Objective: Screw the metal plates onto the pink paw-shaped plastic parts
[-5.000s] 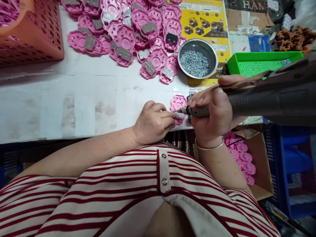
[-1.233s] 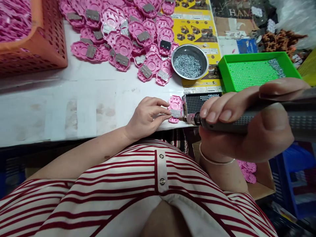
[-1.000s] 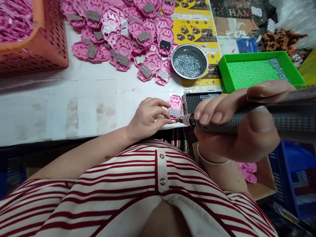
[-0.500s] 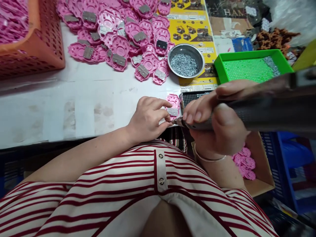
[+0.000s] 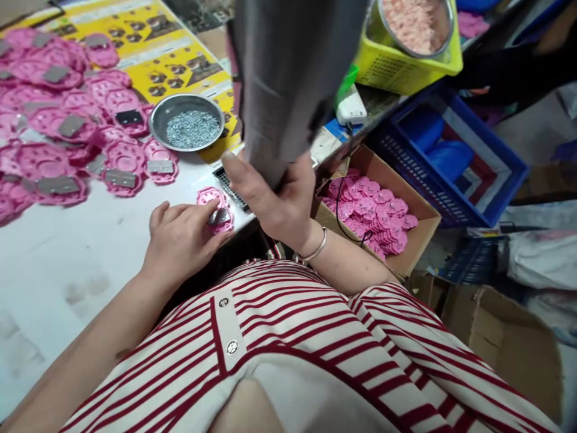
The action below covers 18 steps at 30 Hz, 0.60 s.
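My left hand [image 5: 183, 240] rests at the table's front edge, its fingers pressed on a pink plastic part [image 5: 216, 201] that bears a grey metal plate. My right hand [image 5: 282, 201] is wrapped round a dark electric screwdriver [image 5: 283, 78], which stands close to upright before the camera; its tip is hidden. Beside the pink part lies a black tray with a mesh of holes [image 5: 229, 187], partly covered by my right hand. Behind them a steel bowl [image 5: 155, 129] holds many small screws.
Pink parts with metal plates [image 5: 49, 144] are piled at the left. To the right of my body, a cardboard box [image 5: 417, 240] holds pink parts, with a blue crate [image 5: 505, 174] past it. A yellow basket [image 5: 392, 75] stands at the back right.
The view has swung to the right, bringing the box and crates into sight. The screwdriver has turned from lying sideways to nearly upright, away from the pink part. My left hand stays at the part.
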### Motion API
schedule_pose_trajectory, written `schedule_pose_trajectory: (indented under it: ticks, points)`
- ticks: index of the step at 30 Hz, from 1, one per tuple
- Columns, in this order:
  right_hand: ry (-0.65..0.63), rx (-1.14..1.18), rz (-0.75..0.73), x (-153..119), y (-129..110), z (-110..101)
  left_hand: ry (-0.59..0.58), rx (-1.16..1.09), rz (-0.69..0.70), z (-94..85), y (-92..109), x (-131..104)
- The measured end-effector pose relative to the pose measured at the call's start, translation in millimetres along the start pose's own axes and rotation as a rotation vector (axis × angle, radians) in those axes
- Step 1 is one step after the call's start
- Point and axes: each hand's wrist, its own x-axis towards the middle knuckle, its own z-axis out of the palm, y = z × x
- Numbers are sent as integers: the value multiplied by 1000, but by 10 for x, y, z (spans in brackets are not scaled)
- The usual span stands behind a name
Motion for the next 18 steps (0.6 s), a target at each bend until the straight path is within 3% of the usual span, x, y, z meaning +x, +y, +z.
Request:
schedule_pose_trajectory:
  ticks: [5,7,9,12,15,18]
  points:
    - [64,22,-75,61,104,-280,25,16,32,13,-93,-40]
    - [97,60,-148,95,138,-279,74,35,39,20,-115,-66]
    - [150,80,-178,128,159,-279,199,51,35,-7,-144,-81]
    - [277,51,-85,214,239,-370,324,137,-30,-123,-261,-59]
    - [326,140,-89,328,364,-527,443,211,-111,-284,-426,-18]
    - [360,39,-108,380,446,-647,477,230,-235,-403,-532,28]
